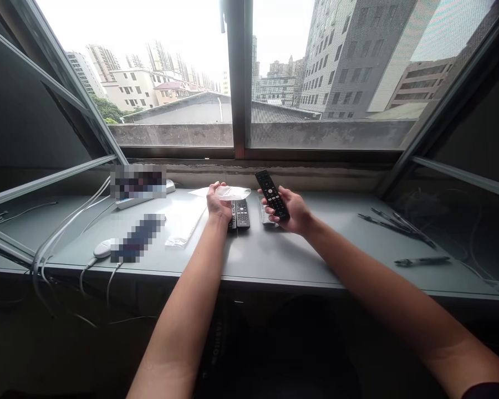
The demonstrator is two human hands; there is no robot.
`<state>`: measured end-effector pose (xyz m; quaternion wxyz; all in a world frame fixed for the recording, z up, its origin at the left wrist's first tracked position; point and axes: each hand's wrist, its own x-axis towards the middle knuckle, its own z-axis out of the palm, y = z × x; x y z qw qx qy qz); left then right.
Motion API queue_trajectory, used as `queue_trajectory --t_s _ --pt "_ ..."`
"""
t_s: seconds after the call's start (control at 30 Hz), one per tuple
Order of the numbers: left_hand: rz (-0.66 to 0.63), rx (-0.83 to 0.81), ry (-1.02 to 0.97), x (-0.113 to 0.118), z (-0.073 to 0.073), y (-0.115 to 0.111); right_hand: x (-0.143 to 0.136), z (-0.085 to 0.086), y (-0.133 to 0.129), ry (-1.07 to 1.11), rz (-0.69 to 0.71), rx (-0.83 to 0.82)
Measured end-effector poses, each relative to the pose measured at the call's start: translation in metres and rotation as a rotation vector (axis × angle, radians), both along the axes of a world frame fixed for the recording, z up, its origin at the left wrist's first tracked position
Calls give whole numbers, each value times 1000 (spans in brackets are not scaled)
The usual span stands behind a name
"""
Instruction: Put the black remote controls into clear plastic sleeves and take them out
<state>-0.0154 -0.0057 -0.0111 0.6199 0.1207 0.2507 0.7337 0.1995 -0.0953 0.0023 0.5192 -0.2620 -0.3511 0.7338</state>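
Note:
My right hand point(290, 210) is closed around a black remote control point(271, 194), its buttons facing me and its top end tilted to the left. A clear plastic bag point(235, 193) is pinched in my left hand point(218, 204), a short way to the left. Below the bag, two more black remotes lie side by side on the desk, the right-hand remote point(242, 214) in fuller view and the other partly covered by my left hand. Under my right hand sits a clear wrapped item point(266, 216), mostly hidden. More flat plastic bags point(186, 224) lie left of my left hand.
Several pens point(399, 226) lie on the grey desk point(316, 266) at the right. On the left are a power strip point(145, 195), white cables point(62, 233), a white round charger point(103, 249) and a blurred-out device point(138, 238). A window frame point(242, 83) rises behind the desk.

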Motion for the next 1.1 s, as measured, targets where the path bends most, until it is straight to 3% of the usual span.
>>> queue_trajectory --t_s 0.17,0.33,0.7,0.97,1.1 --pt "2 -2 -7 1 1 0 -2 1 -2 99 86 -93" --pt "-10 -13 -25 2 4 -2 -4 3 -4 125 19 -212" --pt "-10 -10 -33 1 1 -1 -2 -2 -2 137 154 -183" --pt "14 -39 -21 -1 3 -2 -5 -9 1 -20 16 -53" --pt "38 -32 -38 -7 0 3 -8 -18 5 -163 -66 192"
